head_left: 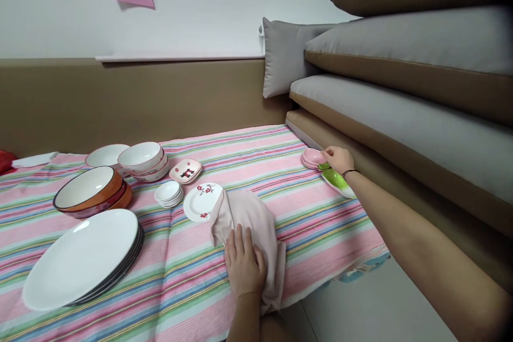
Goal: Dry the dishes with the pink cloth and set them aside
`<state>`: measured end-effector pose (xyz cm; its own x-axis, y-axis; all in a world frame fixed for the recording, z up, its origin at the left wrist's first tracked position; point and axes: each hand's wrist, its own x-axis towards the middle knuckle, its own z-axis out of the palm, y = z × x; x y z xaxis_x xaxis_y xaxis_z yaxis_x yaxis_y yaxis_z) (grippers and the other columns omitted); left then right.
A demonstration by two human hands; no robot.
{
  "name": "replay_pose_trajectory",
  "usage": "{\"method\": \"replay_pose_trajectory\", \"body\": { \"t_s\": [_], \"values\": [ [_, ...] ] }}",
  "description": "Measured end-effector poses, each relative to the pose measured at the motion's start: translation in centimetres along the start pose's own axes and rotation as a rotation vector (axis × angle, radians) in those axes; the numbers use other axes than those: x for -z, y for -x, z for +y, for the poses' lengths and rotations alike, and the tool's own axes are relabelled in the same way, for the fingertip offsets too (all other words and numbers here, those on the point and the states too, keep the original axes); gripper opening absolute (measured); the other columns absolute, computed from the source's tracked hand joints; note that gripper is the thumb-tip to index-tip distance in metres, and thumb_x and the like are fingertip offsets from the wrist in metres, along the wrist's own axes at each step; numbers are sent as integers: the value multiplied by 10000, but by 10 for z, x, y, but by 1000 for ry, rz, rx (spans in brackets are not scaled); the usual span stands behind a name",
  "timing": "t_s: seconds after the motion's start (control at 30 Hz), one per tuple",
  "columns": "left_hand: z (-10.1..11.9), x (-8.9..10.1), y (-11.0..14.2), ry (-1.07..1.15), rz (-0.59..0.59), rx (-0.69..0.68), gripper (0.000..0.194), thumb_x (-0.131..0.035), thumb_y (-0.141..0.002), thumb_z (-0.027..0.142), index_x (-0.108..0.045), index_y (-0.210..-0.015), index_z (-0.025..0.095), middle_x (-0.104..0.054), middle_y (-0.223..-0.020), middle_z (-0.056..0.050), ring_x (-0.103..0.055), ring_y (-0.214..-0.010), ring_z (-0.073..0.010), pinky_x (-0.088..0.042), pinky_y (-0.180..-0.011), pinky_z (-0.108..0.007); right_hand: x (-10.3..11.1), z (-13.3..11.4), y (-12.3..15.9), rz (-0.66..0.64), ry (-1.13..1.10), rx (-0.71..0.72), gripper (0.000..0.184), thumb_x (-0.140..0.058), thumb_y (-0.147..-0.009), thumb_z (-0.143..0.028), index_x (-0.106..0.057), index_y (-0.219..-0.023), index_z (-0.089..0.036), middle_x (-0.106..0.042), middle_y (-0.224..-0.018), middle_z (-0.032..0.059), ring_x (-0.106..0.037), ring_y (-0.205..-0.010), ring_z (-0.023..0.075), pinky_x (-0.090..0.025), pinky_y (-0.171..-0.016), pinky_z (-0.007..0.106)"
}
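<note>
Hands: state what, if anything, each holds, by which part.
The right hand is at the rim of pink bowls; a grip cannot be told. The left hand lies flat on the cloth.

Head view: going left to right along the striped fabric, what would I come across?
Stacked large plates, small white bowls, flowered plate, pale pink cloth, pink bowls, green dish.

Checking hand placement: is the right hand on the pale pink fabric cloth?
No, the left hand rests on that cloth; the right hand is at the small pink bowls.
</note>
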<state>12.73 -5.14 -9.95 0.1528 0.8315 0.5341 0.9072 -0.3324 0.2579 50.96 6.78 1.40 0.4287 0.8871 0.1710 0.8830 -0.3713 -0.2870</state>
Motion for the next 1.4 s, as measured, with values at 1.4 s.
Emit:
{"method": "replay_pose_trajectory", "body": {
  "t_s": [1.4],
  "values": [
    [-3,-2,-1,54,13,18,437,-457,-818,162,-596,-1230,114,-545,-1341,-131,-419,-1268,-325,-322,-1058,-510,-59,-91,241,36,-236,468,572,-413,-880,-288,-326,-1444,-325,-411,-1449,11,-319,-1376,267,-256,-1112,556]
  ]
}}
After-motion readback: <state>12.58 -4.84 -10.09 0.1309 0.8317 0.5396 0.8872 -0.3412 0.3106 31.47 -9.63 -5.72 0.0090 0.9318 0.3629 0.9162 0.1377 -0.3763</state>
